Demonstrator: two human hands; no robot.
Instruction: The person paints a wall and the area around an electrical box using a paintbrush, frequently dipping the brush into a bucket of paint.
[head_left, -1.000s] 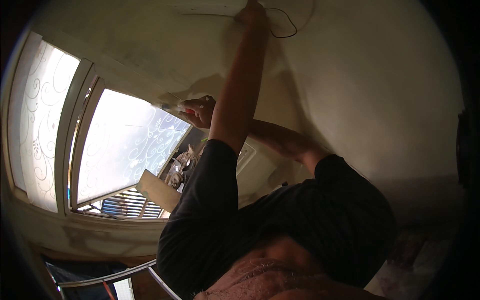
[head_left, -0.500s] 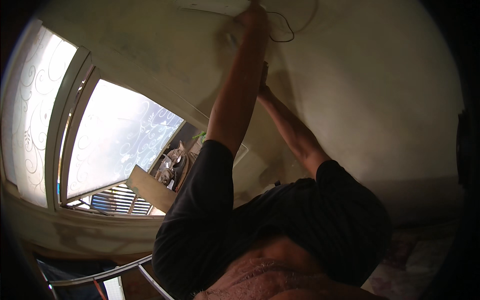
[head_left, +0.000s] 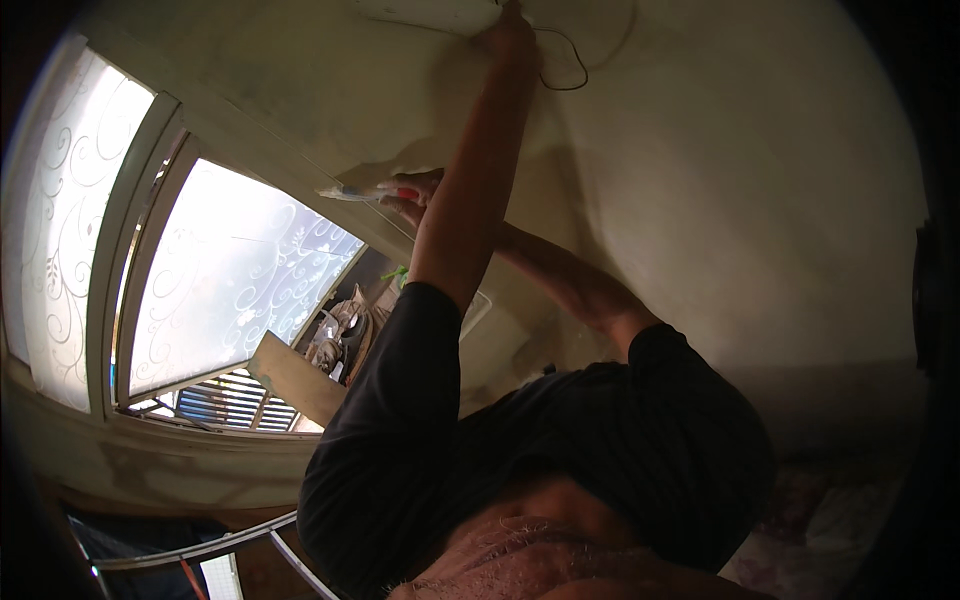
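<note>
Right hand point(head_left: 415, 190) closed around red-handled, pale-tipped brush point(head_left: 352, 194) near dull cream wall point(head_left: 280, 110); left hand point(head_left: 508, 42) raised, cannot tell its grip; apparently brush work, next stroke calling for steady tip contact.

Red marks a pale-tipped tool point(head_left: 352, 193), black the shirt point(head_left: 390, 370), dull cream the wall point(head_left: 750, 200); curling floral scrolls pattern a white window point(head_left: 235, 270), blue-and-white stripes the slats point(head_left: 235, 402).
</note>
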